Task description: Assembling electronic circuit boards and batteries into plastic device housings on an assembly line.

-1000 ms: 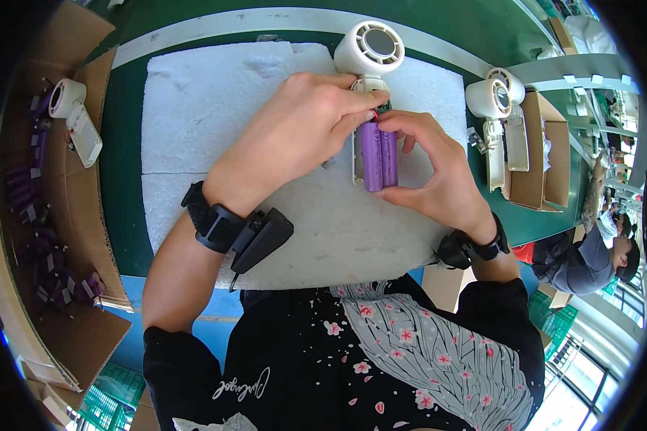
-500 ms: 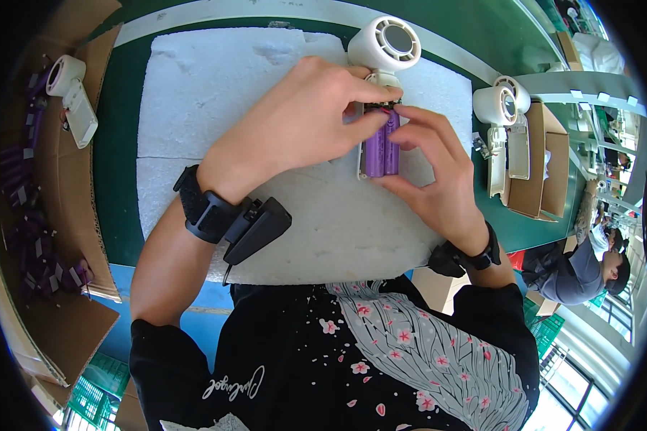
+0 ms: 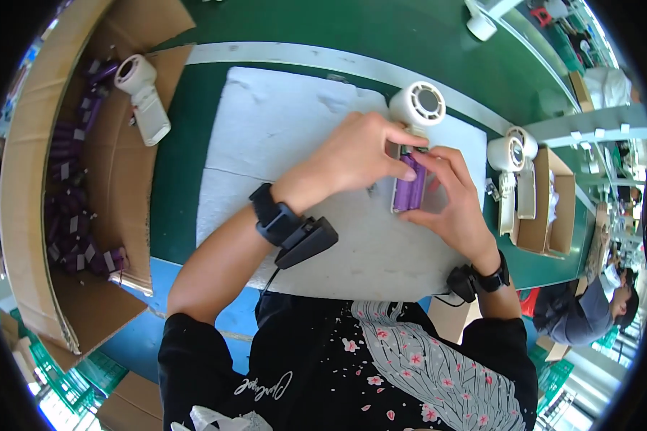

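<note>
A white handheld fan [image 3: 404,109] lies on a white foam sheet [image 3: 302,258], its round head away from me and its handle open. Two purple cylindrical cells form a battery pack [image 3: 410,192] seated in that handle. My left hand [image 3: 356,158] closes on the fan at the top of the handle, its thumb on the upper end of the pack. From the other side my right hand [image 3: 459,205] grips the pack, fingertips near its upper end and thumb by its lower end. The small parts between the fingertips are mostly hidden.
On the left, a cardboard box [image 3: 172,93] holds many purple battery packs [image 3: 72,237]; another white fan [image 3: 151,118] rests at its edge. Two more fans [image 3: 507,156] stand by a smaller cardboard box [image 3: 532,233] on the right. A person [image 3: 589,316] sits beyond.
The whole view has shifted, so the scene sits lower and farther right. Both hands stay at the fan; my left thumb now lies over the upper end of the battery pack.
</note>
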A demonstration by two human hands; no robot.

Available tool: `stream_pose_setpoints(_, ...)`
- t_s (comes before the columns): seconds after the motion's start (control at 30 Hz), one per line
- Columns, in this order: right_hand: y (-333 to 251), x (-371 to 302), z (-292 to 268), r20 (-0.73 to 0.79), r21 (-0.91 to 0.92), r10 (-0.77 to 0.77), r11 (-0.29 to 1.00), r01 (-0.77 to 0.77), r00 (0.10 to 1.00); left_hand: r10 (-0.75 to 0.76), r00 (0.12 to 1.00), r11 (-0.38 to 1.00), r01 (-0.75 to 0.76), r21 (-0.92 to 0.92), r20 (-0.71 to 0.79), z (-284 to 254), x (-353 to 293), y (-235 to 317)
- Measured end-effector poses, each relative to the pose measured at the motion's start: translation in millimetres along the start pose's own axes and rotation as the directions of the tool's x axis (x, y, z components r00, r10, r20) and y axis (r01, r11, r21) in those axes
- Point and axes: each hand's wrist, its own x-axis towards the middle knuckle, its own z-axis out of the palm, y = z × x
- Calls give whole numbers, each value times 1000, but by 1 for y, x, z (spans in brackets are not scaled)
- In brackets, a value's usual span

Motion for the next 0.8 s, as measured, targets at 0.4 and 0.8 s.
stream_pose_setpoints(0.4,-8,16,-2,19,-228,44,973,-38,999,355,857,929,-280,240,-374,4,11,-23)
stream_pose_setpoints(0.8,50,30,-6,-87,-76,-41,997,35,995,224,331,796,481,368,-917,-207,-94,-57)
